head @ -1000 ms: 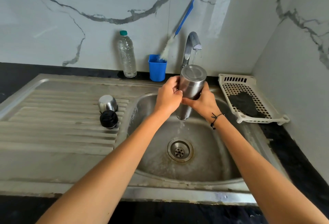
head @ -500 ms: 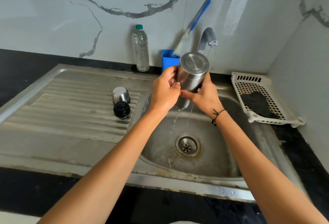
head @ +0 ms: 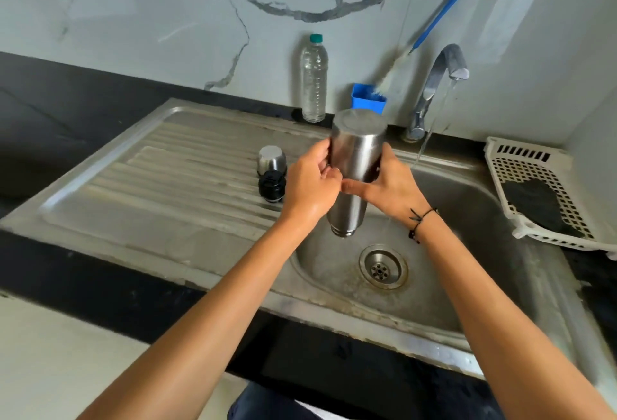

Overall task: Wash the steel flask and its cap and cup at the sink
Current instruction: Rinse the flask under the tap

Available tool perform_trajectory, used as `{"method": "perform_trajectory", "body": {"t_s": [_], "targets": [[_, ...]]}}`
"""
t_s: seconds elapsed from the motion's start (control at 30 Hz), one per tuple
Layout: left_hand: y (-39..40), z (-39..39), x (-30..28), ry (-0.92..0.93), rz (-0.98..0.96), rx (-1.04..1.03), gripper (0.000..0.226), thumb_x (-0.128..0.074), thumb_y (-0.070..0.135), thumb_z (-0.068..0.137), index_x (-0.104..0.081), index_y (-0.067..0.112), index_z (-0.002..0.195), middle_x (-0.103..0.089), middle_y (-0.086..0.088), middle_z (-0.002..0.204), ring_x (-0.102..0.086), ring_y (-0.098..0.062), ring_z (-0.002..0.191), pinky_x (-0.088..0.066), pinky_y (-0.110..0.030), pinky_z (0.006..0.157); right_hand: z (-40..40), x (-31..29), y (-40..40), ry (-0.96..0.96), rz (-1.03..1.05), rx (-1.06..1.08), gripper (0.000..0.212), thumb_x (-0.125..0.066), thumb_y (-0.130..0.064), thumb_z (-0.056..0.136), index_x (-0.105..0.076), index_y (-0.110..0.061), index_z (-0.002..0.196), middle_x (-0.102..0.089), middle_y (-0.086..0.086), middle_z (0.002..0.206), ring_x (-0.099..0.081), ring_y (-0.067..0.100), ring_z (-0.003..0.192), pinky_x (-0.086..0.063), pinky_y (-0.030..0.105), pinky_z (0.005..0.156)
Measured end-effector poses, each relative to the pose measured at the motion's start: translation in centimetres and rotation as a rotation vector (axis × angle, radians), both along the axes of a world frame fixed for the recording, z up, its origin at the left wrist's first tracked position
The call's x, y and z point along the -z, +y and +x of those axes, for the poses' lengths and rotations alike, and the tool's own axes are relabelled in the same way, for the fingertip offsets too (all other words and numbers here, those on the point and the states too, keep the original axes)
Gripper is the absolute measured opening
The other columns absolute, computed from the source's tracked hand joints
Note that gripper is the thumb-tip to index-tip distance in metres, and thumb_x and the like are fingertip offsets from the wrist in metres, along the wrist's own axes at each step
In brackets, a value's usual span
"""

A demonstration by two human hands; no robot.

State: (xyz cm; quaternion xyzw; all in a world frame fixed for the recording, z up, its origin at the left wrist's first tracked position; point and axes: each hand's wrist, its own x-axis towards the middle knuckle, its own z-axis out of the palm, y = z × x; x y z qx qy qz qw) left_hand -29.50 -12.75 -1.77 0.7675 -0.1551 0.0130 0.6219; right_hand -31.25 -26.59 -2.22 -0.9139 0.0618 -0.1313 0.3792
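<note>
From the head view, the sink (head: 494, 289) basin lies open below the hands, its drain (head: 383, 266) near and right of the flask's mouth. On the ribbed drainboard to the left stand the steel cup (head: 271, 159) and, just nearer, the black cap (head: 272, 186). Far right, the tap (head: 440, 75) runs water; a white basket (head: 534, 182) sits beyond the basin's right edge. The steel flask (head: 354, 165) hangs upside down over the basin, gripped at mid-body by the left hand (head: 310, 185) and right hand (head: 390, 185), fingers curled round it.
</note>
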Motion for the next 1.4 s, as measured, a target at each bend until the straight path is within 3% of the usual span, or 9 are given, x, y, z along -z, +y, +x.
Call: {"method": "perform_trajectory", "body": {"t_s": [0.13,0.3,0.37,0.57,0.7,1.0,1.07,1.2,1.4], "targets": [[3.5,-1.0,-1.0,-0.038,-0.073,-0.076,0.055,-0.045,-0.015,0.086,-0.052,0.009,0.135,-0.063,0.008,0.11,-0.062,0.009,0.093,-0.048,-0.012,0.084,0.0,-1.5,3.0,-0.031,0.01,-0.112,0.076,-0.082,-0.037,0.067,-0.042,-0.01,0.126,-0.06,-0.001,0.106,-0.058,0.017,0.093,-0.047,0.028,0.077],[7.8,-1.5,-2.1,-0.127,-0.072,-0.214,0.053,-0.049,-0.01,0.088,-0.056,0.017,0.133,-0.066,0.011,0.097,-0.065,-0.006,0.096,-0.051,-0.024,0.091,0.5,-3.5,6.8,-0.074,0.002,-0.21,0.081,-0.082,-0.042,0.064,-0.042,-0.011,0.128,-0.064,0.002,0.109,-0.061,0.021,0.097,-0.051,0.039,0.083],[9.2,-1.7,-2.3,-0.139,-0.073,-0.261,0.052,-0.048,-0.011,0.088,-0.056,0.015,0.132,-0.067,0.014,0.098,-0.066,-0.004,0.097,-0.051,-0.023,0.092,0.8,-3.7,8.3,-0.068,0.001,-0.24,0.081,-0.082,-0.043,0.064,-0.043,-0.011,0.127,-0.064,0.002,0.109,-0.061,0.021,0.097,-0.052,0.04,0.083],[11.9,-1.7,-1.8,-0.097,-0.033,-0.357,0.05,-0.047,-0.01,0.089,-0.054,0.013,0.134,-0.066,-0.001,0.121,-0.063,-0.006,0.105,-0.05,-0.026,0.096,1.8,-2.7,11.9,-0.031,0.051,-0.295,0.082,-0.082,-0.04,0.066,-0.041,-0.012,0.131,-0.063,0.0,0.114,-0.059,0.017,0.1,-0.049,0.029,0.084],[12.7,-1.4,-1.5,-0.065,-0.024,-0.386,0.05,-0.046,-0.011,0.09,-0.053,0.011,0.134,-0.064,-0.004,0.124,-0.063,-0.008,0.107,-0.049,-0.016,0.092,2.3,-1.8,13.2,-0.033,0.066,-0.295,0.081,-0.082,-0.038,0.067,-0.041,-0.011,0.132,-0.062,0.001,0.113,-0.057,0.013,0.094,-0.042,0.019,0.074],[13.3,-1.6,-0.2,-0.092,-0.132,-0.418,0.05,-0.044,-0.012,0.091,-0.053,0.011,0.135,-0.064,-0.005,0.123,-0.062,-0.011,0.109,-0.048,-0.006,0.074,2.2,-1.1,14.4,-0.054,0.039,-0.302,0.083,-0.081,-0.042,0.067,-0.039,-0.009,0.13,-0.061,0.003,0.112,-0.058,0.016,0.095,-0.048,0.027,0.077],[13.4,-1.9,0.1,-0.115,-0.127,-0.414,0.05,-0.044,-0.012,0.091,-0.052,0.011,0.135,-0.063,-0.005,0.124,-0.062,-0.012,0.11,-0.048,-0.006,0.076,2.0,-1.0,14.3,-0.042,0.036,-0.323,0.084,-0.08,-0.043,0.068,-0.036,-0.009,0.131,-0.061,0.003,0.114,-0.058,0.017,0.099,-0.05,0.03,0.081],[13.6,-2.4,0.2,-0.157,-0.122,-0.429,0.048,-0.046,-0.01,0.091,-0.053,0.012,0.134,-0.063,0.001,0.123,-0.061,-0.007,0.112,-0.049,-0.02,0.094,1.8,-1.2,14.1,-0.002,0.049,-0.376,0.085,-0.08,-0.042,0.069,-0.033,-0.01,0.132,-0.059,0.001,0.116,-0.058,0.017,0.102,-0.051,0.032,0.085],[13.9,-3.2,0.7,-0.181,-0.15,-0.441,0.048,-0.046,-0.011,0.09,-0.054,0.009,0.133,-0.063,-0.001,0.123,-0.061,-0.004,0.111,-0.049,-0.022,0.096,1.2,-1.3,14.5,-0.006,0.048,-0.382,0.086,-0.081,-0.042,0.068,-0.035,-0.01,0.132,-0.059,-0.002,0.112,-0.056,0.012,0.097,-0.049,0.027,0.083]]}}
